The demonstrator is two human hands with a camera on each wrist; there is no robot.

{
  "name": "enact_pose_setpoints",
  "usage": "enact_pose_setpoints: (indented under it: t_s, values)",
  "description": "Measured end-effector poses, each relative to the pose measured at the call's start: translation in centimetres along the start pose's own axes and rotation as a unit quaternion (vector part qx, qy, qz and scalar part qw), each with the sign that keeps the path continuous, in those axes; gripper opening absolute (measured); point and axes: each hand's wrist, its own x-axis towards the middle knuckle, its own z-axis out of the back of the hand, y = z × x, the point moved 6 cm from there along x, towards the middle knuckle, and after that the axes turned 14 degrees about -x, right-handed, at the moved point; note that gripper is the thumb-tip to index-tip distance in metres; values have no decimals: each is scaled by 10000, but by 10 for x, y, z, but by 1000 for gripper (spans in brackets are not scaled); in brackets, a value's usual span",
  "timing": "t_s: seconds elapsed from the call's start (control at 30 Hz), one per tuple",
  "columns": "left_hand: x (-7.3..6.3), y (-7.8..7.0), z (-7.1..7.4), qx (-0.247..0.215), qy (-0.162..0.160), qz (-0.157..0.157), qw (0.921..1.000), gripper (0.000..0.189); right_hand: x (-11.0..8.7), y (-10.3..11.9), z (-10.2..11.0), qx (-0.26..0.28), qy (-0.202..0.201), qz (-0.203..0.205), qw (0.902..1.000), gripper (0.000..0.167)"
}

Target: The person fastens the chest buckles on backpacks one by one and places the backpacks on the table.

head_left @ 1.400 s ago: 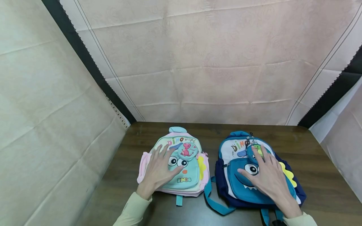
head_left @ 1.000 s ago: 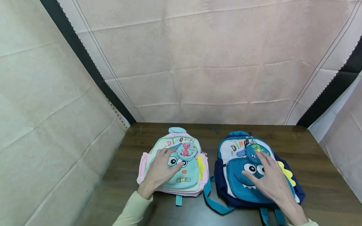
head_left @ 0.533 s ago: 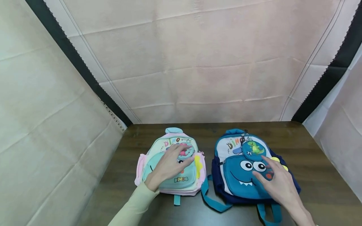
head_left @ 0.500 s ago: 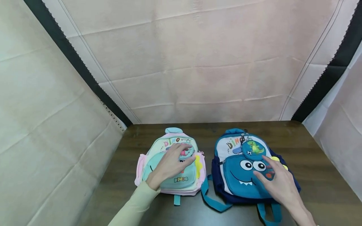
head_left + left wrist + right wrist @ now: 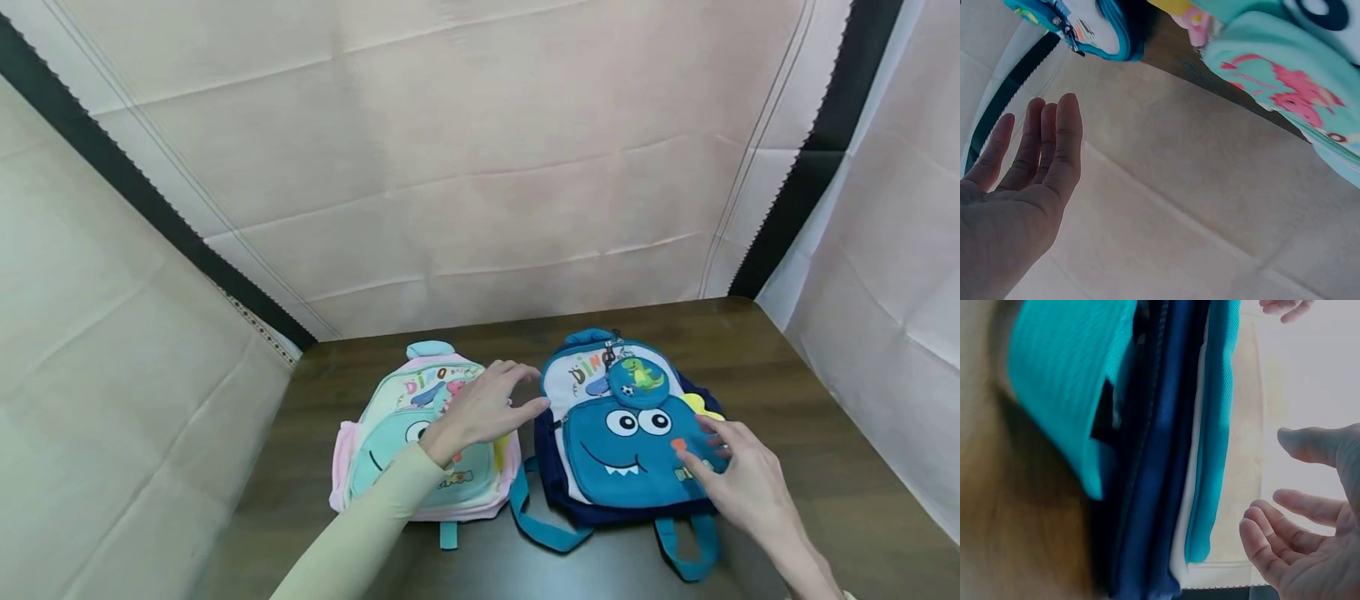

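Two small cartoon backpacks lie side by side on a dark wood table. The pink and mint backpack is on the left, partly hidden by my left forearm. My left hand hovers over its right side, fingers loosely bent and pointing toward the blue backpack. In the left wrist view that hand holds nothing and is apart from both bags. My right hand is at the right side of the blue backpack, thumb and fingers spread. The right wrist view shows it with nothing in its grasp, beside the bag's edge.
The table ends at a pale cloth backdrop with black strips at the corners. A blue strap lies between the bags, and another strap loop extends toward the front.
The head view has swung right. My left hand has moved right across the pink and mint backpack toward the blue one. My right hand has drawn back from the blue bag's front to its right side.
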Motion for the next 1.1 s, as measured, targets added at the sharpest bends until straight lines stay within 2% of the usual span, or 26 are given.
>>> enact_pose_setpoints:
  t_s: [0.2,0.4,0.67,0.9,1.1]
  values:
    - [25,-6,-13,207,147,-113,9996,53,-9,-12,5,-87,19,-68,9999,62]
    - [51,-11,-23,165,351,-331,9987,46,-16,-27,11,-114,84,-338,9993,65]
    - [78,-20,-39,117,625,-596,9962,43,-25,-50,9,-91,657,-887,9938,73]
    - [98,-22,-48,86,571,-775,9953,40,-28,-61,2,-24,1023,-1266,9867,86]
    - [118,-25,-59,60,616,-895,9941,37,-30,-69,-4,18,1107,-1415,9837,90]
